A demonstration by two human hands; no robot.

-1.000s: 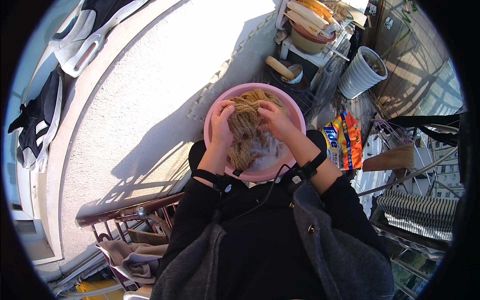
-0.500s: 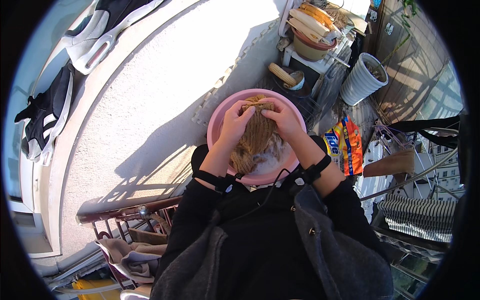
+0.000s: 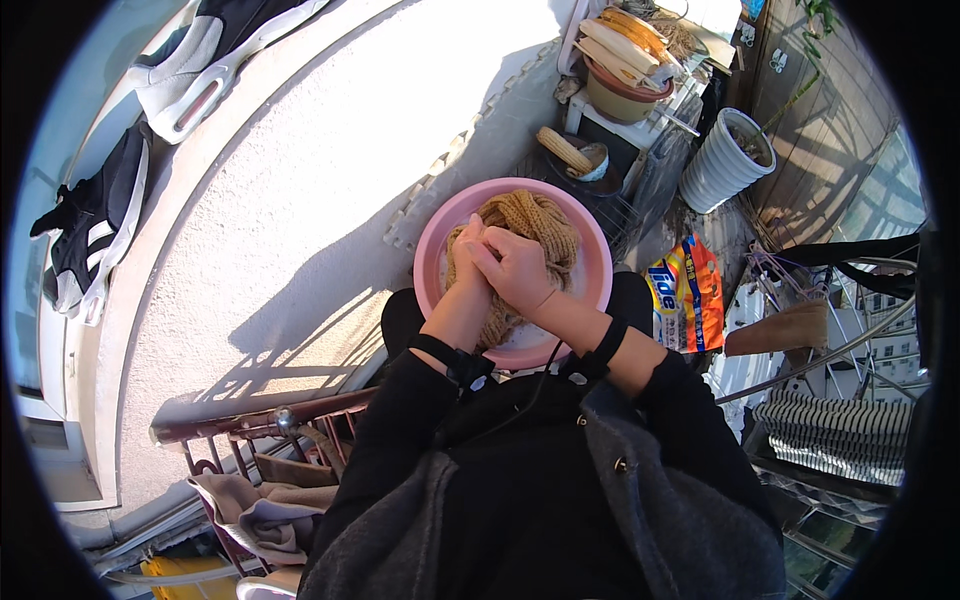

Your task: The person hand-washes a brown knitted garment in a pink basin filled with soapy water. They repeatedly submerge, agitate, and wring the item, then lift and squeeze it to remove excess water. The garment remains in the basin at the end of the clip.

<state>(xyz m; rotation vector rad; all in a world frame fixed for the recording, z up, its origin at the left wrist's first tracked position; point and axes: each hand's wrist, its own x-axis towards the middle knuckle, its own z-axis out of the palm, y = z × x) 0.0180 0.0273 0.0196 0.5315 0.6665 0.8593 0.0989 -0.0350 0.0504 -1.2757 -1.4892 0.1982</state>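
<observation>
A brown, chunky ribbed knitted garment (image 3: 545,225) lies bunched in a pink round basin (image 3: 598,270) in front of me, with whitish suds around it. My left hand (image 3: 466,262) is closed at the garment's left side. Pressed against it, my right hand (image 3: 518,268) is curled with its knuckles up and partly covers the left fingers. Both hands are down on the knit inside the basin; the part of it between the palms is hidden.
An orange detergent bag (image 3: 690,295) stands right of the basin. Beyond are a bowl with a corncob (image 3: 565,150), a pot heaped with corn (image 3: 625,95) and a white ribbed planter (image 3: 727,160). Shoes (image 3: 95,220) sit on the left ledge; a railing (image 3: 270,425) runs near-left.
My hands have come together and moved down and slightly left, the right now overlapping the left. The stretched-up piece of knit has dropped and bunched toward the basin's far side.
</observation>
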